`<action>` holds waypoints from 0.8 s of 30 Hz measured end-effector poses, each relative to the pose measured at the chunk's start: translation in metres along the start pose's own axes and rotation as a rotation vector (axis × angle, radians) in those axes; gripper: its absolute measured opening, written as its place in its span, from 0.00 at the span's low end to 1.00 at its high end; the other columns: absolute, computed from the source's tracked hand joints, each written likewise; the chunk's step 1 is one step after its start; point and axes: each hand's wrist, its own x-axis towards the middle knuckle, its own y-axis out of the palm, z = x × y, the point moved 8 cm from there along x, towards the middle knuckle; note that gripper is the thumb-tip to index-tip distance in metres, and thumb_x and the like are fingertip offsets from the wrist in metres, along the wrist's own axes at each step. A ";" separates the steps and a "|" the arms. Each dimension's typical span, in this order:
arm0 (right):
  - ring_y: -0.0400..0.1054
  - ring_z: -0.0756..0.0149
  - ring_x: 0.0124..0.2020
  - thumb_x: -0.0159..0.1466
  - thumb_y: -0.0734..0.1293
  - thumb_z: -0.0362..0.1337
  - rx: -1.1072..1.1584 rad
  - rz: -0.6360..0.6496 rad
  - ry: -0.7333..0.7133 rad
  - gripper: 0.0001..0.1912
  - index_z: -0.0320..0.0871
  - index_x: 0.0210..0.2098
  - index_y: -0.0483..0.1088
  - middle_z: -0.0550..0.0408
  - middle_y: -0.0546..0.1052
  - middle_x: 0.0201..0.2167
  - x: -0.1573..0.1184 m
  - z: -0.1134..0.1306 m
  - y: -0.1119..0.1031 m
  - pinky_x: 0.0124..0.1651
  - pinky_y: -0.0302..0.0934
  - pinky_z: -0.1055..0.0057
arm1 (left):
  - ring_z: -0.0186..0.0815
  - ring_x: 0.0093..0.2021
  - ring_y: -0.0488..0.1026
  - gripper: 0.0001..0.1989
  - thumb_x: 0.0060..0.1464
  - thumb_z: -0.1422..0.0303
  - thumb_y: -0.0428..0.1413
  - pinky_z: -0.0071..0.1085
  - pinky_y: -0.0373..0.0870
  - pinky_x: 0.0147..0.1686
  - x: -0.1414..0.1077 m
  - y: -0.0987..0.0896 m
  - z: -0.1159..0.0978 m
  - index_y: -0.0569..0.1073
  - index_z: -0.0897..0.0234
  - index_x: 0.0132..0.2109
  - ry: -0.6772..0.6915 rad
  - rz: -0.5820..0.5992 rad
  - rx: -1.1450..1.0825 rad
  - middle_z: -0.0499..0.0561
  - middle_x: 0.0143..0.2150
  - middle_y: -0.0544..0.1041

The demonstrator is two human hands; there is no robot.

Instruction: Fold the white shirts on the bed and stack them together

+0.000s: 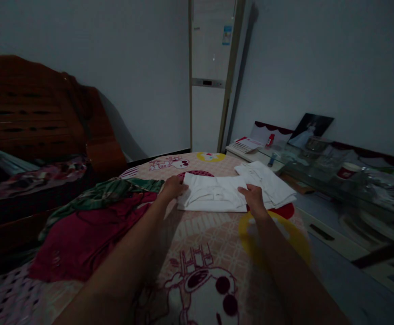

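Observation:
A folded white garment (213, 194) lies on the patterned cloth (197, 230) that covers the surface before me. My left hand (175, 187) grips its left edge, thumb on top and the other fingers mostly hidden. At its right edge, my right hand (253, 196) pinches the fabric between thumb and fingers. Just beyond my right hand is another folded white garment (266, 183). Left of my left forearm, a crumpled dark red garment (85, 239) lies against a green one (112, 194).
A wooden bench (34, 113) stands at the left. Behind the cloth is a tall white cabinet unit (208, 113). To the right, a glass-topped stand (322, 167) holds a paper cup (348, 170), a photo (310, 130) and papers (247, 144).

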 end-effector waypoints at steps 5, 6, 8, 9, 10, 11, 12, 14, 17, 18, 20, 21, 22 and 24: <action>0.61 0.68 0.24 0.51 0.67 0.46 -0.028 -0.315 -0.034 0.14 0.39 0.27 0.73 0.60 0.69 0.20 0.005 -0.002 -0.052 0.26 0.55 0.73 | 0.39 0.27 0.77 0.08 0.50 0.74 0.55 0.29 0.69 0.30 0.031 0.003 -0.095 0.78 0.69 0.37 0.063 -0.051 -0.161 0.55 0.26 0.80; 0.65 0.66 0.26 0.51 0.67 0.45 -0.013 -0.356 -0.028 0.17 0.37 0.32 0.75 0.58 0.72 0.23 0.005 -0.004 -0.061 0.28 0.58 0.73 | 0.39 0.28 0.77 0.08 0.51 0.75 0.55 0.30 0.70 0.31 0.037 0.005 -0.113 0.77 0.69 0.38 0.080 -0.086 -0.211 0.56 0.27 0.80; 0.70 0.61 0.33 0.52 0.67 0.44 0.012 -0.427 -0.044 0.27 0.33 0.47 0.73 0.50 0.78 0.34 0.004 -0.006 -0.074 0.34 0.63 0.70 | 0.39 0.31 0.78 0.09 0.52 0.76 0.54 0.30 0.70 0.35 0.050 0.011 -0.149 0.76 0.68 0.40 0.157 -0.124 -0.280 0.57 0.31 0.81; 0.72 0.59 0.36 0.52 0.66 0.43 0.010 -0.457 -0.061 0.33 0.32 0.55 0.69 0.46 0.78 0.39 0.002 -0.005 -0.080 0.36 0.64 0.69 | 0.38 0.33 0.78 0.10 0.52 0.77 0.54 0.31 0.70 0.37 0.056 0.013 -0.165 0.74 0.68 0.43 0.187 -0.160 -0.302 0.57 0.34 0.81; 0.72 0.58 0.38 0.53 0.66 0.43 -0.004 -0.482 -0.078 0.38 0.32 0.61 0.64 0.44 0.78 0.42 0.000 -0.003 -0.085 0.38 0.65 0.68 | 0.38 0.35 0.78 0.13 0.52 0.79 0.54 0.31 0.70 0.38 0.062 0.017 -0.181 0.73 0.68 0.45 0.221 -0.184 -0.321 0.58 0.36 0.81; 0.73 0.57 0.39 0.54 0.65 0.42 -0.030 -0.504 -0.089 0.40 0.33 0.64 0.61 0.43 0.78 0.45 -0.002 -0.002 -0.089 0.39 0.65 0.68 | 0.38 0.37 0.78 0.15 0.51 0.80 0.55 0.32 0.70 0.40 0.067 0.020 -0.196 0.71 0.68 0.47 0.255 -0.200 -0.336 0.58 0.39 0.80; 0.73 0.57 0.40 0.55 0.65 0.42 -0.056 -0.530 -0.096 0.40 0.34 0.65 0.60 0.42 0.78 0.47 -0.004 -0.001 -0.093 0.40 0.65 0.67 | 0.38 0.39 0.77 0.17 0.50 0.80 0.56 0.32 0.69 0.41 0.071 0.024 -0.210 0.69 0.68 0.48 0.292 -0.207 -0.344 0.58 0.41 0.80; 0.73 0.57 0.42 0.58 0.63 0.42 -0.086 -0.595 -0.121 0.34 0.36 0.62 0.65 0.42 0.78 0.48 -0.008 0.001 -0.101 0.42 0.65 0.67 | 0.38 0.42 0.76 0.19 0.48 0.80 0.58 0.33 0.68 0.44 0.078 0.032 -0.238 0.67 0.67 0.49 0.378 -0.214 -0.338 0.58 0.44 0.79; 0.73 0.56 0.43 0.61 0.61 0.43 -0.082 -0.699 -0.200 0.25 0.35 0.51 0.75 0.42 0.79 0.45 -0.012 0.004 -0.112 0.46 0.64 0.65 | 0.38 0.45 0.74 0.17 0.49 0.79 0.58 0.34 0.67 0.47 0.083 0.046 -0.276 0.68 0.65 0.47 0.518 -0.210 -0.304 0.56 0.45 0.78; 0.73 0.55 0.41 0.61 0.61 0.43 -0.084 -0.728 -0.213 0.23 0.34 0.47 0.77 0.41 0.80 0.42 -0.013 0.004 -0.115 0.45 0.64 0.64 | 0.38 0.46 0.74 0.16 0.50 0.79 0.57 0.35 0.67 0.48 0.083 0.053 -0.286 0.68 0.65 0.47 0.559 -0.192 -0.298 0.55 0.45 0.78; 0.72 0.56 0.36 0.62 0.61 0.44 -0.111 -0.768 -0.206 0.23 0.33 0.44 0.78 0.41 0.80 0.37 -0.013 0.002 -0.120 0.42 0.64 0.63 | 0.38 0.47 0.74 0.15 0.52 0.78 0.55 0.36 0.67 0.50 0.081 0.071 -0.302 0.69 0.64 0.48 0.626 -0.140 -0.288 0.55 0.44 0.78; 0.72 0.56 0.34 0.62 0.61 0.44 -0.137 -0.780 -0.194 0.23 0.33 0.44 0.78 0.41 0.80 0.35 -0.012 0.000 -0.122 0.40 0.63 0.63 | 0.38 0.48 0.74 0.16 0.53 0.77 0.55 0.36 0.66 0.51 0.079 0.080 -0.307 0.69 0.64 0.49 0.653 -0.117 -0.278 0.54 0.44 0.78; 0.71 0.57 0.32 0.62 0.61 0.45 -0.168 -0.781 -0.181 0.24 0.32 0.44 0.78 0.41 0.80 0.33 -0.011 -0.002 -0.123 0.39 0.63 0.63 | 0.39 0.49 0.74 0.16 0.53 0.76 0.55 0.37 0.66 0.52 0.076 0.091 -0.311 0.69 0.63 0.50 0.676 -0.097 -0.263 0.55 0.45 0.78; 0.69 0.57 0.30 0.62 0.61 0.45 -0.244 -0.754 -0.156 0.24 0.32 0.43 0.78 0.41 0.79 0.32 -0.009 -0.007 -0.123 0.37 0.62 0.63 | 0.40 0.51 0.73 0.18 0.52 0.73 0.57 0.38 0.66 0.53 0.069 0.109 -0.315 0.70 0.62 0.51 0.709 -0.075 -0.237 0.55 0.48 0.77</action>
